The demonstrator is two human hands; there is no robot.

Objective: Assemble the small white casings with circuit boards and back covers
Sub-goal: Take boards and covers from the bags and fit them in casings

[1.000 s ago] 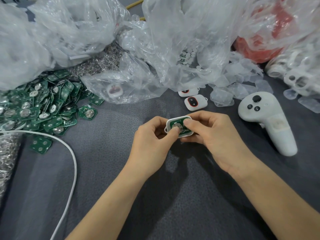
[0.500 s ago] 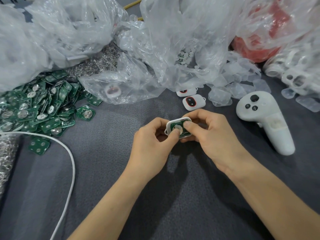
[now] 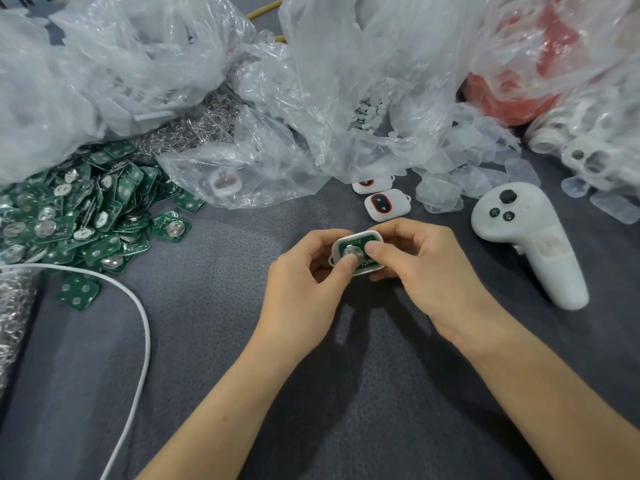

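Presently my left hand (image 3: 304, 285) and right hand (image 3: 429, 268) pinch the casing (image 3: 376, 234), thumbs pressing its circuit board (image 3: 363, 241); seating looks unclear, so uneven pressure could tilt it.

A dark grey textured cloth (image 3: 214, 393) is covering the work surface, soft light is glinting off the crumpled clear plastic bags (image 3: 104, 64) heaping along its far side (one is veiling something red (image 3: 502, 98)), and a white cable (image 3: 143, 327) is curving across the left.
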